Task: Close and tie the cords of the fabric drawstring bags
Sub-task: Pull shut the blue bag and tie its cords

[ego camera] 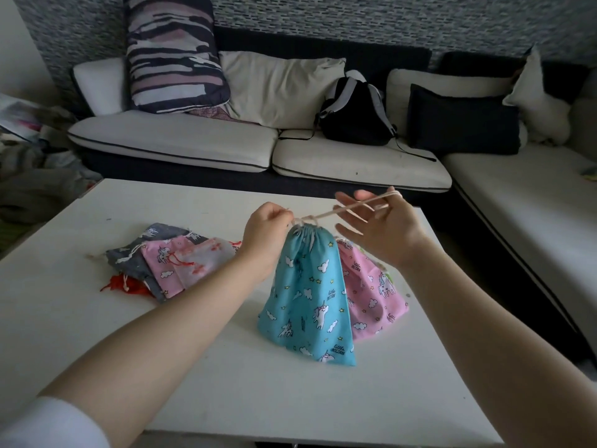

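Observation:
A blue unicorn-print drawstring bag (307, 295) hangs above the white table (97, 318), its mouth gathered tight. My left hand (266, 227) pinches the cream cord at the bag's neck. My right hand (384, 227) has its fingers spread, and the cream cord (342, 210) runs taut from the neck and loops over them. A pink unicorn bag (374, 292) lies behind the blue one on the right. To the left lies a pile of flat bags: a grey one (135, 257), a pink one (161, 263), a pale one (206, 260) and a red one (124, 284).
A sofa with white cushions (174, 140) stands beyond the table's far edge. On it sit a black backpack (355, 114), a striped pillow (174, 56) and a dark pillow (462, 121). Clutter lies on the floor at the left (29, 156).

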